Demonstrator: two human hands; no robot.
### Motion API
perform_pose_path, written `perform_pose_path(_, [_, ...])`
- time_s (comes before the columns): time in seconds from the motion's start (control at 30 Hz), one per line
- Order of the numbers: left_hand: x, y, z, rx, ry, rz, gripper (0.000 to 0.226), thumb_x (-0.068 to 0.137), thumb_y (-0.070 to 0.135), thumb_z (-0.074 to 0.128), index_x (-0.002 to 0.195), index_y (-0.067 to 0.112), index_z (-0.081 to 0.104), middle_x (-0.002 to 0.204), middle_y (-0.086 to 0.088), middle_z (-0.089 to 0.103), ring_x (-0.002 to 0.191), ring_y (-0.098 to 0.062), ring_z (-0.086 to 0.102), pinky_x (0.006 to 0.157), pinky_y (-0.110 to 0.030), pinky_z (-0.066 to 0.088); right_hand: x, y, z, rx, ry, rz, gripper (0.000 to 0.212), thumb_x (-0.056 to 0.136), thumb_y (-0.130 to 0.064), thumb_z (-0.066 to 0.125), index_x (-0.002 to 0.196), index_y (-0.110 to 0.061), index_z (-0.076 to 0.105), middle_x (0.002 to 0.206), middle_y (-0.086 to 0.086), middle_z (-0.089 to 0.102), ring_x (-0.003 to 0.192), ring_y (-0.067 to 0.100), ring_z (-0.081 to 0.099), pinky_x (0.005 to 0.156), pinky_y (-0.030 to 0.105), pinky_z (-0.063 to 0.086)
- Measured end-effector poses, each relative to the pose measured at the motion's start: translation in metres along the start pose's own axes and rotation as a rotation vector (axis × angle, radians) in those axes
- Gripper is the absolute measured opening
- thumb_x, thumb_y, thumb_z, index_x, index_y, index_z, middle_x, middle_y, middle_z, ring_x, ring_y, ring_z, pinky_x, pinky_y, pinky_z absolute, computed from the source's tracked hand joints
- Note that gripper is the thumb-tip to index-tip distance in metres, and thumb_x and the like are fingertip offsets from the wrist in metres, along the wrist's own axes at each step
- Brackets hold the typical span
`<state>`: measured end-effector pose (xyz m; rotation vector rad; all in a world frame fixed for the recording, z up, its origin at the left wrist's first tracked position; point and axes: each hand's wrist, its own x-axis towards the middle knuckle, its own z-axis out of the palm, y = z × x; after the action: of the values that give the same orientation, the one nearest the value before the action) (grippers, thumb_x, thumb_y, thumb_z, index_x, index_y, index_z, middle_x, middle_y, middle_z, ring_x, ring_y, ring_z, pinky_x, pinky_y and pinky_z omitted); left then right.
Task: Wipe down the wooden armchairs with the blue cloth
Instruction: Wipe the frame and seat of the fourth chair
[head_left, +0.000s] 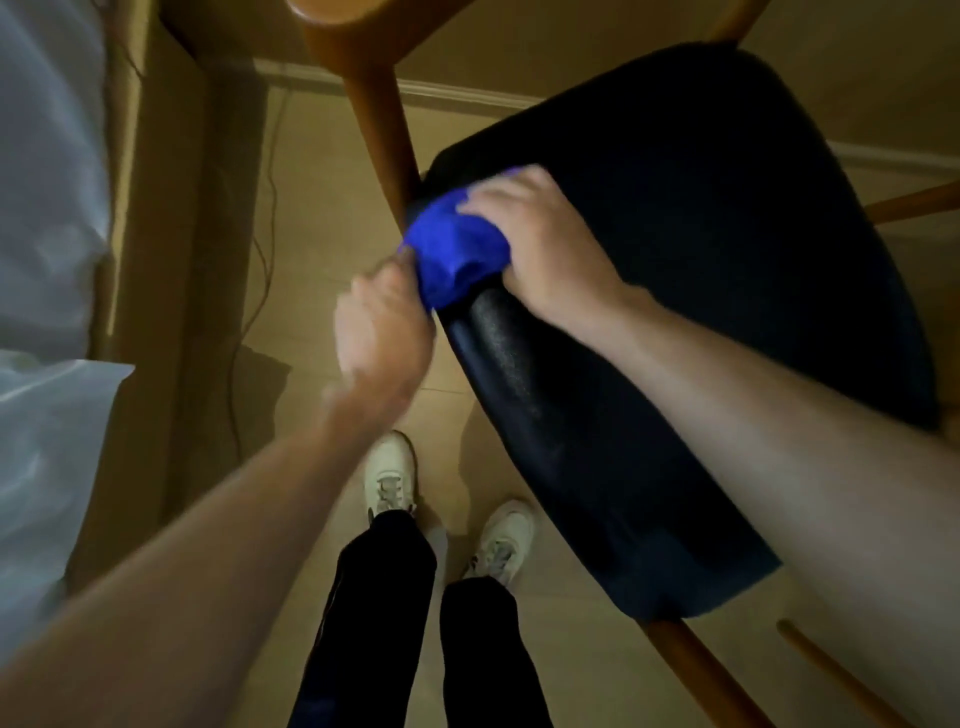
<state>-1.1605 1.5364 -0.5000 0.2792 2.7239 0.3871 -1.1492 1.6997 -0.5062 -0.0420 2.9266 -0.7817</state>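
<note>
A wooden armchair (379, 124) with a dark padded seat (701, 270) stands in front of me, seen from above. A bunched blue cloth (454, 249) lies over the seat's front left corner, beside the wooden upright. My right hand (540, 239) lies on top of the cloth and holds it against the seat, fingers curled over it. My left hand (382, 327), blurred, pinches the cloth's lower left edge by the upright.
A bed or table with pale sheeting (47, 260) fills the left side. A thin cable (265, 249) runs down the tan floor. My feet in white shoes (389, 478) stand just below the seat. More wooden rails (841, 675) show at lower right.
</note>
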Motion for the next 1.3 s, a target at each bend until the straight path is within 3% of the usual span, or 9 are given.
perform_pose_path(0.1, [-0.069,0.009,0.034,-0.109,-0.07,0.024,0.049,0.086,0.0,0.049,0.132,0.016,0.049,0.122,-0.006,0.062,0.099,-0.029,0.064,0.083,-0.044,0.053,-0.084,0.006,0.003,0.037,-0.05,0.052,0.055,0.068,0.011,0.063,0.12,-0.003,0.065,0.124,0.01,0.063,0.116,0.028,0.05,0.104,0.037,0.041])
perform_pose_path(0.3, [-0.183,0.022,0.059,-0.16,-0.452,0.057,0.063,0.09,0.017,0.051,0.149,0.03,0.031,0.128,0.007,0.059,0.109,-0.016,0.06,0.084,-0.027,0.047,-0.191,-0.001,-0.025,0.058,-0.476,0.132,0.061,0.065,0.007,0.075,0.123,-0.013,0.067,0.127,-0.004,0.062,0.123,0.015,0.048,0.1,0.041,0.048])
perform_pose_path(0.47, [-0.084,-0.012,0.007,-0.213,-0.145,0.011,0.043,0.078,0.015,0.066,0.12,0.023,0.06,0.083,0.002,0.07,0.073,-0.022,0.068,0.066,-0.031,0.055,-0.071,-0.01,-0.022,0.115,-0.234,0.056,0.062,0.067,0.012,0.068,0.125,-0.008,0.065,0.129,0.005,0.061,0.125,0.021,0.048,0.11,0.037,0.038])
perform_pose_path(0.57, [0.011,-0.028,-0.017,-0.184,0.019,-0.036,0.025,0.08,0.007,0.06,0.103,0.016,0.063,0.083,-0.007,0.068,0.078,-0.032,0.066,0.071,-0.042,0.056,0.033,-0.014,-0.008,0.098,-0.086,0.072,0.059,0.074,0.01,0.06,0.127,-0.014,0.064,0.131,0.003,0.06,0.126,0.021,0.047,0.109,0.031,0.037])
perform_pose_path(0.77, [-0.008,-0.03,0.021,-0.234,-0.026,0.029,0.037,0.084,0.0,0.055,0.119,0.014,0.057,0.096,-0.007,0.069,0.084,-0.031,0.067,0.074,-0.044,0.055,-0.01,-0.013,0.015,0.078,-0.038,0.114,0.06,0.065,0.012,0.065,0.122,-0.008,0.066,0.128,0.005,0.061,0.122,0.024,0.048,0.109,0.028,0.035])
perform_pose_path(0.97, [-0.115,-0.044,0.041,-0.069,-0.426,0.29,0.062,0.089,0.02,0.053,0.147,0.028,0.031,0.125,0.009,0.058,0.099,-0.014,0.064,0.077,-0.027,0.049,-0.121,-0.031,0.006,0.15,-0.321,0.141,0.056,0.067,0.007,0.074,0.118,-0.014,0.07,0.127,-0.005,0.062,0.124,0.015,0.049,0.101,0.042,0.046])
perform_pose_path(1.07, [-0.077,-0.034,0.015,-0.3,-0.234,0.234,0.056,0.08,0.012,0.066,0.134,0.018,0.052,0.11,0.004,0.066,0.089,-0.013,0.066,0.072,-0.028,0.057,-0.081,-0.016,-0.012,0.205,-0.14,0.191,0.057,0.066,0.012,0.07,0.118,-0.013,0.069,0.126,-0.001,0.063,0.122,0.016,0.052,0.11,0.03,0.038])
perform_pose_path(1.17, [-0.001,-0.019,-0.005,-0.318,0.141,0.212,0.046,0.081,0.006,0.062,0.126,0.013,0.057,0.12,0.0,0.062,0.102,-0.013,0.059,0.087,-0.03,0.052,0.002,0.0,-0.026,0.206,0.088,0.219,0.054,0.074,0.009,0.062,0.122,-0.015,0.067,0.127,0.003,0.064,0.12,0.016,0.057,0.108,0.022,0.038])
perform_pose_path(1.3, [0.046,0.001,0.001,-0.175,0.148,0.219,0.046,0.087,-0.002,0.054,0.131,0.011,0.055,0.129,-0.003,0.056,0.108,-0.026,0.05,0.095,-0.037,0.042,0.075,0.003,-0.013,0.117,0.113,0.211,0.031,0.083,-0.006,0.053,0.108,-0.016,0.069,0.11,0.004,0.069,0.104,0.021,0.063,0.093,0.035,0.049])
